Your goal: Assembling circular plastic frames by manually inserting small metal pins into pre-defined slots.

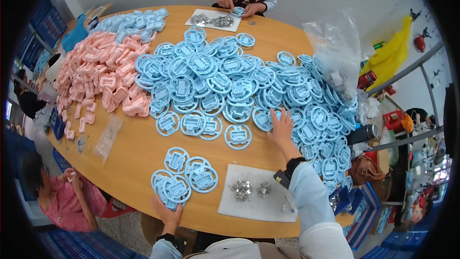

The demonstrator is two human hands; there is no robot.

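Observation:
At the table's near edge, my left hand grips the rim of a light-blue round plastic part. That part lies in a small overlapping group of similar blue parts. My right hand is stretched forward with its fingers spread, touching a blue round part at the front edge of a large blue heap. Between my arms lies a white sheet bearing two small piles of silvery metal pieces.
Pink plastic parts are heaped on the left, with pale-blue pieces behind them. A clear plastic bag stands at the right. Across the table, a co-worker's hands handle a blue part. Another person sits at the left.

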